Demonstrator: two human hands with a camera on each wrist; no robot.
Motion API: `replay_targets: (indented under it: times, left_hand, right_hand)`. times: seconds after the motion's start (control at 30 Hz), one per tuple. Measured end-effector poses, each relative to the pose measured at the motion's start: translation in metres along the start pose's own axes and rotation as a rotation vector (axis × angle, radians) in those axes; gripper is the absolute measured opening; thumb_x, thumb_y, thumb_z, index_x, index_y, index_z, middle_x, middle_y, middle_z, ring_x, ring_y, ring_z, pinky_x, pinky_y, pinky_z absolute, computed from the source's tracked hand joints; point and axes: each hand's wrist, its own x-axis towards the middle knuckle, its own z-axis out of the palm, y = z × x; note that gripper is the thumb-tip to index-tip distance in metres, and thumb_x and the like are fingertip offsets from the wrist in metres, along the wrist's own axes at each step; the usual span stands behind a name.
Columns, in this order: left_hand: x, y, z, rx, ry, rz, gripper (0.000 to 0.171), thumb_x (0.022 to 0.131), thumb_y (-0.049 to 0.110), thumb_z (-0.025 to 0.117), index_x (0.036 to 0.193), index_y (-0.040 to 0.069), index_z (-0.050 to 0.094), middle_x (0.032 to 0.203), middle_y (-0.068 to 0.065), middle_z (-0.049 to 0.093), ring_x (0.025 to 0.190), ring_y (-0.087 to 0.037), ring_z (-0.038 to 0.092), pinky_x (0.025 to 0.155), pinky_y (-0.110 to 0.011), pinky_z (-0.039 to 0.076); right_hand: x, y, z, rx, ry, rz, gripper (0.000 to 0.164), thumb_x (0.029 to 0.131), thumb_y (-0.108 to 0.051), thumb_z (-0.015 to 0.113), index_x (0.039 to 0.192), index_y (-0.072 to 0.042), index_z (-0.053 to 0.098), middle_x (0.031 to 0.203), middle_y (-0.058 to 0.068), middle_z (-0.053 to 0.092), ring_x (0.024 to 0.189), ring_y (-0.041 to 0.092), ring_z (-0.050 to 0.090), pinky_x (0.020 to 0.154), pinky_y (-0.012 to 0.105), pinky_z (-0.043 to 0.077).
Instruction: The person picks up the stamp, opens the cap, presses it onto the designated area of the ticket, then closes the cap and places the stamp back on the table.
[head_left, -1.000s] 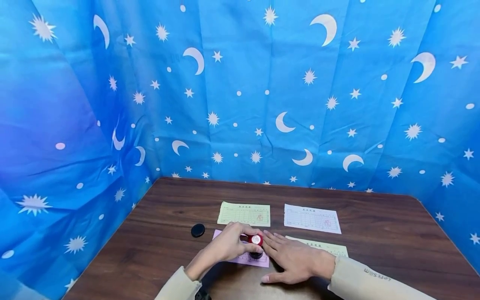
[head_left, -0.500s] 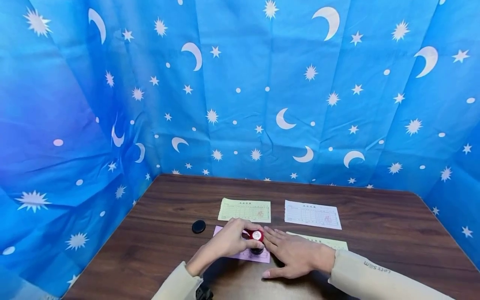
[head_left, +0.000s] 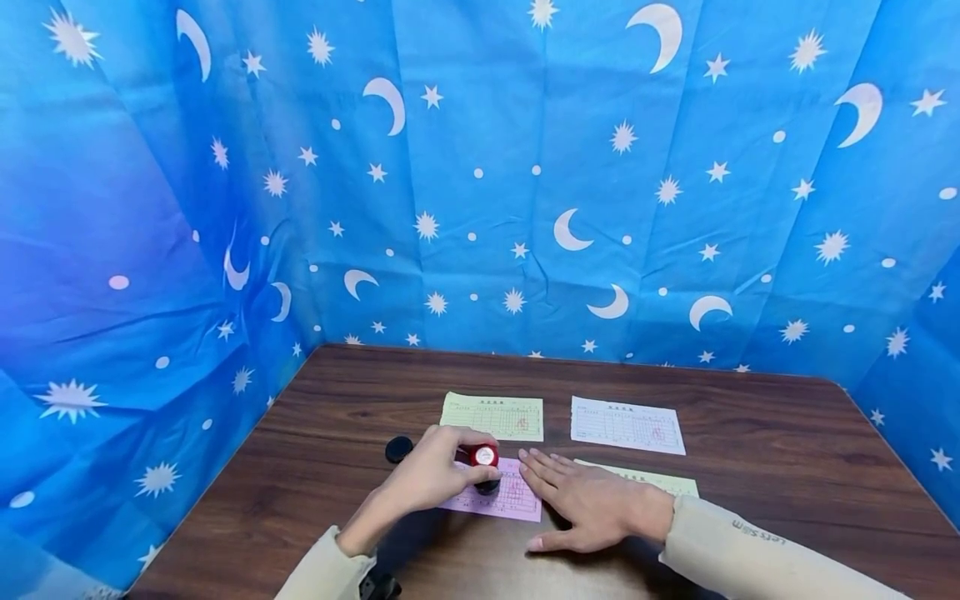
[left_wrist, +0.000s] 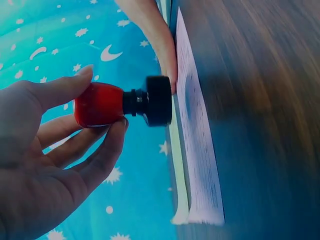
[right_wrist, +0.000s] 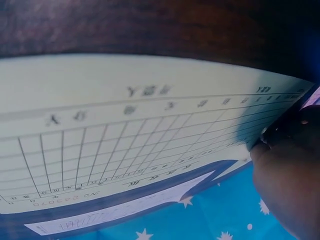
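My left hand (head_left: 423, 477) pinches a stamp with a red handle (left_wrist: 99, 105) and a black base (left_wrist: 159, 101) between thumb and fingers. It is over the left part of a pink form (head_left: 528, 498); in the left wrist view a narrow gap shows between base and paper. A red imprint (head_left: 515, 490) marks the form's right part. My right hand (head_left: 592, 506) lies flat with fingers straight, their tips at the pink form's right edge. Beneath and behind this hand is a pale green form (head_left: 671, 483), partly covered; its printed grid fills the right wrist view.
Farther back lie another green form (head_left: 491, 417) and a white form (head_left: 628, 425), each with a red imprint. A round black cap (head_left: 399, 449) lies left of my left hand. Behind the brown wooden table (head_left: 300, 467) hangs a blue curtain (head_left: 480, 167) with moons and stars.
My left hand has lifted the stamp and moved left, uncovering a red imprint on the pink form. The right hand stays nearly where it was.
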Motion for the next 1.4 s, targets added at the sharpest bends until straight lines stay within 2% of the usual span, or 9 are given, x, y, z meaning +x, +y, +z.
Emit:
replay_targets:
  times: [0.2, 0.33, 0.47, 0.6, 0.97, 1.17, 1.4]
  left_hand:
    - [-0.013, -0.008, -0.01, -0.015, 0.027, -0.04, 0.021, 0.094, 0.029, 0.08, 0.11, 0.015, 0.081, 0.093, 0.007, 0.076, 0.082, -0.002, 0.068, 0.073, -0.021, 0.056]
    - [-0.019, -0.012, -0.012, -0.029, 0.059, -0.062, 0.026, 0.093, 0.028, 0.081, 0.113, 0.012, 0.081, 0.096, 0.005, 0.079, 0.083, -0.002, 0.07, 0.073, -0.02, 0.057]
    - [-0.023, -0.012, -0.012, -0.03, 0.089, -0.084, 0.032, 0.091, 0.03, 0.082, 0.116, 0.01, 0.08, 0.098, 0.002, 0.08, 0.082, -0.002, 0.069, 0.07, -0.019, 0.056]
    - [-0.027, -0.012, -0.012, -0.017, 0.116, -0.096, 0.031, 0.09, 0.028, 0.084, 0.116, 0.012, 0.081, 0.102, 0.002, 0.08, 0.08, -0.001, 0.065, 0.068, -0.019, 0.053]
    - [-0.033, -0.015, -0.019, -0.042, 0.112, -0.107, 0.033, 0.091, 0.029, 0.083, 0.117, 0.009, 0.08, 0.103, -0.001, 0.08, 0.081, -0.003, 0.066, 0.069, -0.019, 0.054]
    - [-0.034, -0.016, -0.019, -0.042, 0.104, -0.128, 0.03, 0.091, 0.028, 0.083, 0.116, 0.011, 0.08, 0.102, 0.0, 0.08, 0.082, -0.005, 0.067, 0.07, -0.019, 0.055]
    - [-0.035, -0.017, -0.019, -0.048, 0.116, -0.137, 0.029, 0.091, 0.026, 0.083, 0.116, 0.011, 0.08, 0.103, -0.002, 0.08, 0.081, -0.006, 0.068, 0.068, -0.02, 0.056]
  right_hand:
    - [0.001, 0.002, -0.001, 0.001, 0.0, -0.012, 0.104, 0.096, -0.083, 0.04, 0.168, -0.01, 0.021, 0.178, 0.009, 0.016, 0.165, 0.026, 0.018, 0.132, 0.045, 0.027]
    - [0.001, 0.004, -0.003, -0.002, 0.012, -0.007, 0.103, 0.096, -0.082, 0.043, 0.168, -0.01, 0.023, 0.177, 0.009, 0.019, 0.164, 0.026, 0.022, 0.13, 0.044, 0.03]
    - [0.0, 0.006, -0.006, 0.044, 0.023, 0.011, 0.101, 0.096, -0.08, 0.048, 0.167, -0.011, 0.026, 0.177, 0.007, 0.02, 0.163, 0.024, 0.025, 0.129, 0.043, 0.032]
    - [0.0, 0.007, -0.008, 0.095, 0.036, 0.038, 0.1, 0.095, -0.078, 0.051, 0.167, -0.013, 0.028, 0.177, 0.004, 0.02, 0.163, 0.023, 0.027, 0.128, 0.044, 0.034]
    - [0.001, 0.009, -0.005, 0.043, 0.029, 0.018, 0.094, 0.097, -0.079, 0.046, 0.167, -0.018, 0.03, 0.177, -0.002, 0.023, 0.163, 0.022, 0.025, 0.128, 0.046, 0.033]
    - [0.004, 0.012, -0.007, 0.07, 0.031, 0.004, 0.088, 0.098, -0.077, 0.047, 0.166, -0.024, 0.031, 0.175, -0.009, 0.027, 0.163, 0.022, 0.026, 0.129, 0.05, 0.031]
    - [0.007, 0.013, -0.009, 0.085, 0.027, -0.004, 0.086, 0.098, -0.077, 0.048, 0.166, -0.027, 0.033, 0.174, -0.01, 0.029, 0.163, 0.022, 0.026, 0.13, 0.051, 0.029]
